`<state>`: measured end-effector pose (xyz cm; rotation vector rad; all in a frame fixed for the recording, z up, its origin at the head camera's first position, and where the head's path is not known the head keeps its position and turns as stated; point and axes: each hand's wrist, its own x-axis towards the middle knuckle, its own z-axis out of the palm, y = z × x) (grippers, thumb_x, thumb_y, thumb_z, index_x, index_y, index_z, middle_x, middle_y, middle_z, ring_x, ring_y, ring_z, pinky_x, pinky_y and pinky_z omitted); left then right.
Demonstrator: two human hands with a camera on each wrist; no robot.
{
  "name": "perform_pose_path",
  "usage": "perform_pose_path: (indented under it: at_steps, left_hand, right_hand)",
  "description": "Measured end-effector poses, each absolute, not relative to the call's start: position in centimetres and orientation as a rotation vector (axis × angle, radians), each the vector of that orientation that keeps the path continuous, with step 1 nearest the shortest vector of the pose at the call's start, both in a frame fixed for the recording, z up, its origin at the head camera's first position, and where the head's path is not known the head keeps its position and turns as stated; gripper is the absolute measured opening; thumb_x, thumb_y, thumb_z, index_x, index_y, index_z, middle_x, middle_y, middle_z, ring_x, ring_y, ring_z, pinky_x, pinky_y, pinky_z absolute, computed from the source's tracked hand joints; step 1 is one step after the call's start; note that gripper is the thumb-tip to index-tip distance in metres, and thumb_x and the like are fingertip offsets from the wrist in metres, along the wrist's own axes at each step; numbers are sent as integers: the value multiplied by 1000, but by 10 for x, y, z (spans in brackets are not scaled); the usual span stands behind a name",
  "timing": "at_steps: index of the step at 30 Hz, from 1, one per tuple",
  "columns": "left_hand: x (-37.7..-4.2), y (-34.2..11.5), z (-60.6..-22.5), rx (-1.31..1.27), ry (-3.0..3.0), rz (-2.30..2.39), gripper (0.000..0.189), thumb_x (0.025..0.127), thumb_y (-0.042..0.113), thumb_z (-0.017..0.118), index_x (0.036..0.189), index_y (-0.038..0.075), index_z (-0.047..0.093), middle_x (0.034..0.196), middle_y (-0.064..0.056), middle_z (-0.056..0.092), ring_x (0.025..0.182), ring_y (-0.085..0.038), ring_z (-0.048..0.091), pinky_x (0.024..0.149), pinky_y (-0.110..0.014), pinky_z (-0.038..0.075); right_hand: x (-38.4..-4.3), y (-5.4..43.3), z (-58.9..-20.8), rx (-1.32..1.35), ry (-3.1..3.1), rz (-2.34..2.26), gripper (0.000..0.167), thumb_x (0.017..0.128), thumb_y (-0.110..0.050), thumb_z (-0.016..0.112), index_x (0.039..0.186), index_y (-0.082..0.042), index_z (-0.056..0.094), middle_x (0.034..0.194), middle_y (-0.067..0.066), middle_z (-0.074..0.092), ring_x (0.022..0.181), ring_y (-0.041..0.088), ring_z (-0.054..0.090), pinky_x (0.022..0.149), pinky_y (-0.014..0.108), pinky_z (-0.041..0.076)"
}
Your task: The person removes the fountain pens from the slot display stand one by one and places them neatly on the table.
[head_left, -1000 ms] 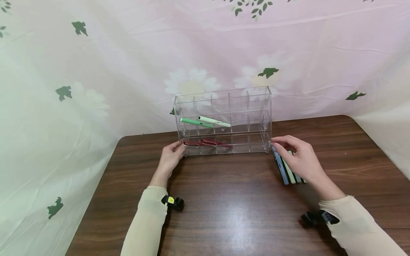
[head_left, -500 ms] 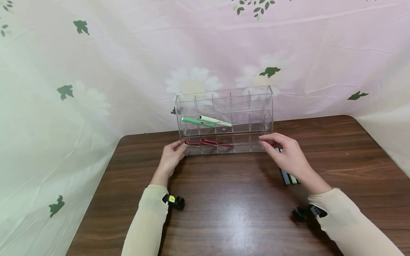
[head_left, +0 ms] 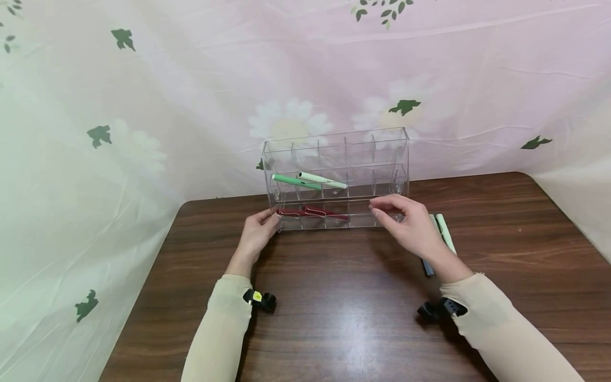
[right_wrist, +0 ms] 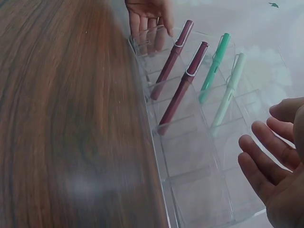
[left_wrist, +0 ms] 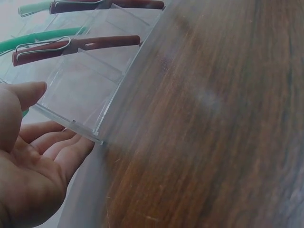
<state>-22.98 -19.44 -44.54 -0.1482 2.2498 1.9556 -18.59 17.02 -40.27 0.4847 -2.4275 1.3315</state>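
Observation:
A clear acrylic pen rack (head_left: 360, 220) stands on the table near the backdrop. My left hand (head_left: 256, 233) grips its lower left side, with the thumb in front and the fingers behind the edge in the left wrist view. Two dark red pens with wire clips, one a red pen (right_wrist: 185, 85), lie in the bottom tier. A green pen (head_left: 293, 181) and a pale green pen (head_left: 324, 181) lean in the tier above. My right hand (head_left: 408, 223) hovers before the rack's lower right part, fingers loosely bent and holding nothing.
On the brown table (head_left: 329, 297), right of the rack, lie a pale green pen (head_left: 446, 233) and a blue pen (head_left: 427, 267); my right hand and forearm partly hide this group. A floral cloth (head_left: 205, 95) hangs close behind the rack.
My right hand has moved left from above the loose pens to the front of the rack, uncovering a pale green pen on the table. The left hand stays at the rack's side.

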Motion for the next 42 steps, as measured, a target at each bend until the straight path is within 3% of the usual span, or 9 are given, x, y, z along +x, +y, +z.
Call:
perform_pose_path:
  at_steps: [4,9,13,16,20,23,26,42]
  left_hand:
    - [-230,-194,-445,-147,2261,1946,54,113,17,56,161,-4,44,161,-23,54,148,-32,56,122,-40,51]
    - [-229,-194,-445,-142,2267,1944,54,113,17,56,161,-5,44,160,-24,55,148,-32,57,121,-40,50]
    - [-230,-194,-445,-139,2259,1957,54,114,15,55,161,-6,43,160,-24,54,148,-32,56,122,-40,50]
    - [-230,-193,-445,-129,2252,1967,54,114,15,55,161,-7,43,160,-25,54,149,-32,55,122,-41,50]
    - [-230,-193,-445,-125,2256,1966,54,113,15,55,161,-7,42,160,-25,54,149,-32,55,122,-40,50]
    - [-230,-194,-447,-130,2266,1957,54,113,16,56,161,-6,43,160,-25,55,148,-32,56,121,-39,50]
    - [-230,-194,-448,-128,2269,1958,54,113,16,55,161,-7,43,159,-25,55,148,-33,56,121,-40,50]
    - [-230,-195,-449,-113,2264,1969,52,114,13,54,160,-8,43,159,-27,55,149,-34,55,122,-43,50]
  right_hand:
    - [-190,163,-403,511,-2418,1350,16,101,-12,76,116,-11,82,113,6,82,104,-8,66,83,11,52]
    - [-195,153,-403,548,-2421,1365,18,100,-12,78,117,-11,82,116,6,82,113,17,73,93,12,52]
    - [-198,147,-403,543,-2452,1393,22,100,-13,78,122,-11,81,121,8,81,118,28,73,90,9,51]
    - [-200,144,-402,533,-2474,1429,25,100,-13,78,125,-9,79,124,10,81,118,30,73,87,9,52]
    - [-205,138,-402,558,-2511,1423,28,99,-14,79,127,-8,78,129,11,79,123,31,72,99,30,60]
    - [-211,133,-402,582,-2542,1399,32,98,-15,81,129,-9,78,132,11,78,129,32,70,109,49,57]
    - [-215,127,-403,588,-2565,1402,34,98,-15,82,131,-9,77,134,12,77,129,33,69,111,56,56]
    - [-224,97,-409,644,-2608,1390,29,98,-12,80,126,-5,79,129,15,78,124,33,71,101,51,59]
